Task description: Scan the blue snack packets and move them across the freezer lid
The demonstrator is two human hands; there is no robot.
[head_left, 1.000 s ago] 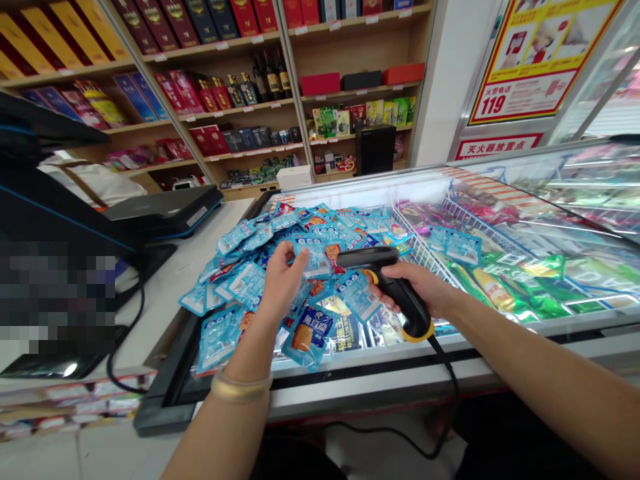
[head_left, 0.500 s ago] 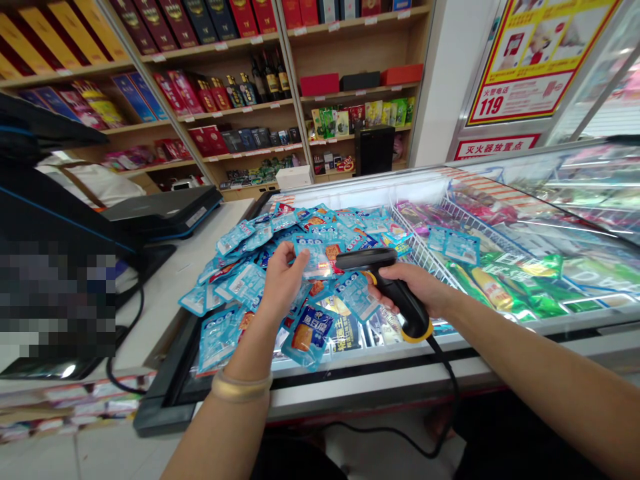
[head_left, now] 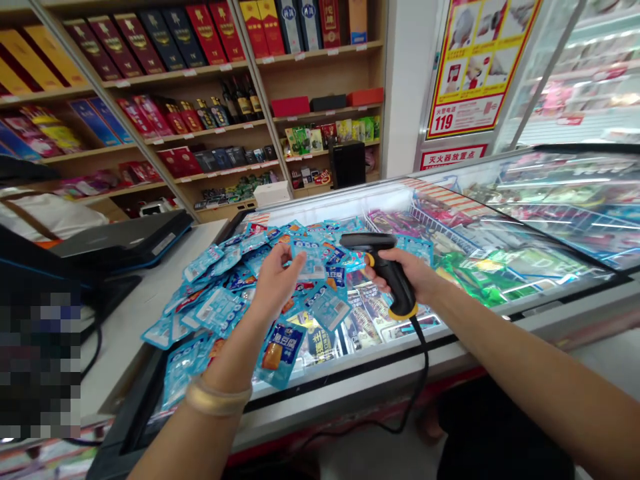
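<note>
Between the thumb and fingers of my left hand (head_left: 278, 272) is a small blue snack packet (head_left: 310, 260), its pale printed back turned up. My right hand (head_left: 407, 275) is wrapped round the grip of a black and yellow barcode scanner (head_left: 395, 283). The scanner's head points left toward the packet, a short way apart from it. Under and beside my left hand lies a loose pile of similar blue packets (head_left: 220, 310) on the glass top of a freezer (head_left: 365, 360). One packet with a dark blue front (head_left: 281, 352) lies near the front edge.
The scanner's cable (head_left: 419, 373) hangs over the freezer's front edge. Frozen goods in wire baskets (head_left: 445, 227) show through the glass. At left are a counter (head_left: 125, 313) with a black flat device (head_left: 125, 243) and a dark monitor. Shelves of boxed goods (head_left: 200, 67) stand behind.
The view has swung to the right, so the scene sits further left. Both hands keep their hold on the packet and the scanner. The scanner head stands slightly further from the packet.
</note>
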